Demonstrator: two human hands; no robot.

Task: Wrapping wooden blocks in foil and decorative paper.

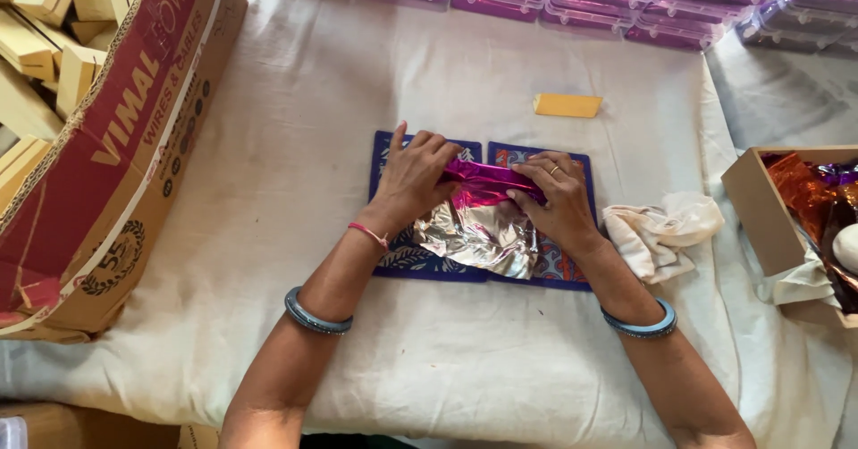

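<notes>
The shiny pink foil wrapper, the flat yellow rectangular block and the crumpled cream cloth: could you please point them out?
Shiny pink foil wrapper [487, 184], head view, folded pink top.
Flat yellow rectangular block [567, 105], head view, centre.
Crumpled cream cloth [660, 232], head view, middle folds.

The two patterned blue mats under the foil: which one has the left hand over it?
The left-side mat, with pale leaf shapes on dark blue. The left hand lies over its top edge; the other mat, with orange patterning, sits under the right hand.
</notes>
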